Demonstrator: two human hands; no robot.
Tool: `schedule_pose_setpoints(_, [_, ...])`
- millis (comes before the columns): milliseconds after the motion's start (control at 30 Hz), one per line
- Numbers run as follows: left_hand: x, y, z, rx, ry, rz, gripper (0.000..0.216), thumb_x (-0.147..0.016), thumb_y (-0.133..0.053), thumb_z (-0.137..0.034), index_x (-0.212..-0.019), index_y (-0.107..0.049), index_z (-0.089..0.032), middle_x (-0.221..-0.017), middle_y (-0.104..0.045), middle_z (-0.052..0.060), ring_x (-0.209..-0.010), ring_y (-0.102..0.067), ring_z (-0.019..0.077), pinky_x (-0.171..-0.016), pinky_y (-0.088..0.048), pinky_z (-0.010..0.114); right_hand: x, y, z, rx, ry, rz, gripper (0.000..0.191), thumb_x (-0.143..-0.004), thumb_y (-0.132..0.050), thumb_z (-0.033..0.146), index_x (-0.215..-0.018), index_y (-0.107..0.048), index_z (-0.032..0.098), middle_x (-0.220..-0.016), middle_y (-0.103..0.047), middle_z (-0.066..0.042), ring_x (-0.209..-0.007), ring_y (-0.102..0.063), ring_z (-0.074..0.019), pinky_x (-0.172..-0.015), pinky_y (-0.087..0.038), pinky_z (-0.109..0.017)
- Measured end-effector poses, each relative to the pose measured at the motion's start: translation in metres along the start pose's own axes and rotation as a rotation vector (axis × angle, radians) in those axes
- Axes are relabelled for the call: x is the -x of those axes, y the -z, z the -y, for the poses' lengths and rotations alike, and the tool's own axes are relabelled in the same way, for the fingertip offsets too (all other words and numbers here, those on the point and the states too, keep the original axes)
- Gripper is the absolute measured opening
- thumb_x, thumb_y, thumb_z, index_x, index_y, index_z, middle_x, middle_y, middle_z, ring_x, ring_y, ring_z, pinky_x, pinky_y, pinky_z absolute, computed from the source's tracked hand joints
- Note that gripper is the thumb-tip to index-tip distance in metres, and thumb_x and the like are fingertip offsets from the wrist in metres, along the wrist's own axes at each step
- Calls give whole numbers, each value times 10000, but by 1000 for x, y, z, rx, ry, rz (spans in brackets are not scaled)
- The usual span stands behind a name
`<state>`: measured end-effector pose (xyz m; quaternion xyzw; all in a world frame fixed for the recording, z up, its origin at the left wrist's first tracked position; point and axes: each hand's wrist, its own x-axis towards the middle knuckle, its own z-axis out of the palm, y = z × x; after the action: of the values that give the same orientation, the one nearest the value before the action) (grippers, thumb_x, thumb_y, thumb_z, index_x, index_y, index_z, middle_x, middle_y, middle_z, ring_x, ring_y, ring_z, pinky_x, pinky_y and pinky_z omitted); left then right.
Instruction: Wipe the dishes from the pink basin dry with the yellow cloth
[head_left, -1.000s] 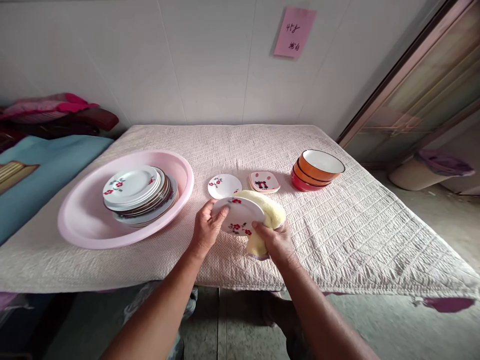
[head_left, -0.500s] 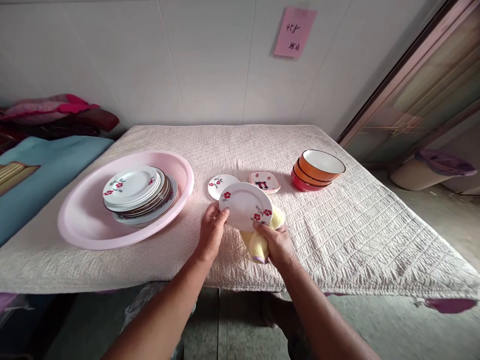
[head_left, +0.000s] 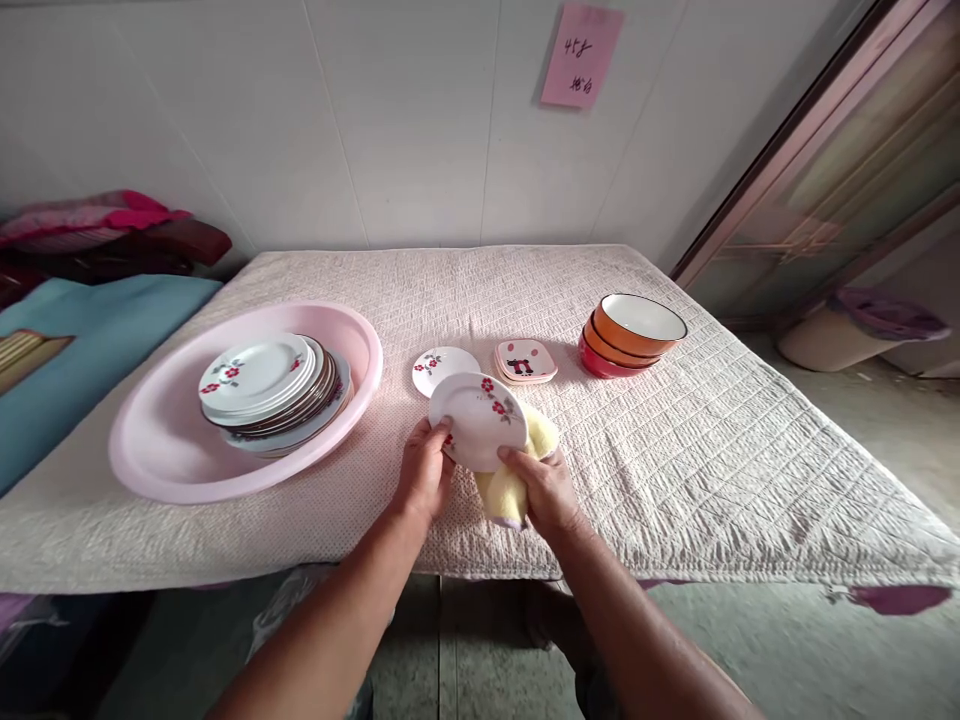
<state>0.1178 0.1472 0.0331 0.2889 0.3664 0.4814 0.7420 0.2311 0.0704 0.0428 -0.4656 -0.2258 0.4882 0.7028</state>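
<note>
Between my two hands, above the table's front part, is a white plate with red flowers, tilted toward me. My left hand grips its left edge, thumb on top. My right hand is closed on the lower right rim, with a yellow cloth bunched between its fingers and the plate's underside. Just beyond lies another white flowered plate, partly covered by the held one. Beside it sit small square pink dishes, stacked, the top one bearing a dark animal picture.
At the left, a pink basin holds a stack of plates. Orange and red bowls are nested at the right. A quilted cloth covers the table. A pink note hangs on the wall.
The held plate has been turned in my hands, its larger flower spray moving from the lower right to the upper right. Both hands still hold it, and the cloth has shifted slightly.
</note>
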Motion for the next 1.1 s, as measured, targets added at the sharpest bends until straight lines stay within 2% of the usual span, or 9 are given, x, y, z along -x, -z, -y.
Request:
schedule_pose_setpoints(133, [-3, 12, -9, -337, -212, 19, 295, -758, -744, -326, -1003, -657, -187, -919, -716, 38, -853, -660, 175, -761, -495, 272, -2, 11, 10, 60, 9, -85, 346, -612, -801, 248, -950, -733, 221, -836, -750, -22, -729, -679, -224, -679, -581, -373])
schedule_pose_setpoints(267, [0, 12, -23, -537, -395, 87, 243, -804, -721, -341, -993, -668, -198, -957, -710, 32, -883, -644, 172, -790, -484, 261, -2, 19, 8, 133, 3, -46, 334, -624, -793, 233, -954, -745, 213, -829, -746, -17, -722, -667, -211, -674, -568, -355])
schedule_pose_setpoints(400, [4, 1, -23, -367, -272, -30, 233, -754, -752, -361, -838, -624, -186, -793, -672, -5, -728, -603, 143, -680, -465, 246, 0, 11, -5, 51, -3, -17, 414, -658, -795, 271, -1064, -722, 238, -911, -756, -20, -779, -689, -220, -724, -576, -368])
schedule_pose_setpoints(467, [5, -4, -18, -156, -160, -44, 288, -707, -774, -373, -853, -604, -192, -816, -689, 3, -749, -627, 157, -700, -483, 271, 2, 2, -10, -11, -21, -17, 467, -664, -800, 298, -1117, -699, 244, -940, -759, -28, -803, -699, -232, -735, -581, -378])
schedule_pose_setpoints(567, [5, -7, -6, 17, -30, -32, 328, -684, -763, -392, -891, -605, -193, -873, -713, 33, -802, -654, 184, -721, -502, 298, 5, -7, -8, -44, -65, -24, 423, -627, -813, 297, -1029, -710, 217, -864, -755, -30, -740, -694, -231, -689, -580, -368])
schedule_pose_setpoints(700, [1, 4, 1, -207, -27, 5, 252, -698, -747, -358, -825, -620, -181, -784, -690, 19, -740, -637, 173, -689, -494, 284, 3, -1, 7, -2, -47, -113, 321, -601, -800, 274, -902, -714, 204, -757, -731, -19, -662, -667, -219, -629, -567, -359])
schedule_pose_setpoints(867, [-5, 17, -16, -514, -295, 35, 250, -776, -725, -366, -937, -660, -186, -887, -700, 30, -797, -632, 158, -715, -475, 252, -4, 16, 14, 28, -34, -108, 315, -599, -801, 254, -899, -720, 204, -755, -726, -8, -633, -647, -198, -599, -555, -343])
schedule_pose_setpoints(933, [-5, 16, -23, -581, -353, 58, 221, -779, -728, -362, -891, -665, -182, -832, -684, 14, -759, -608, 142, -700, -459, 236, -4, 17, 13, 20, -63, -74, 343, -594, -810, 250, -923, -723, 203, -761, -728, -7, -634, -652, -199, -598, -558, -343])
schedule_pose_setpoints(1100, [2, 5, -21, -363, -184, -29, 347, -641, -822, -432, -782, -640, -173, -726, -651, -18, -639, -558, 112, -608, -441, 222, -1, 12, 8, -62, -100, -81, 403, -628, -836, 316, -997, -714, 211, -811, -749, -27, -669, -686, -229, -647, -584, -381])
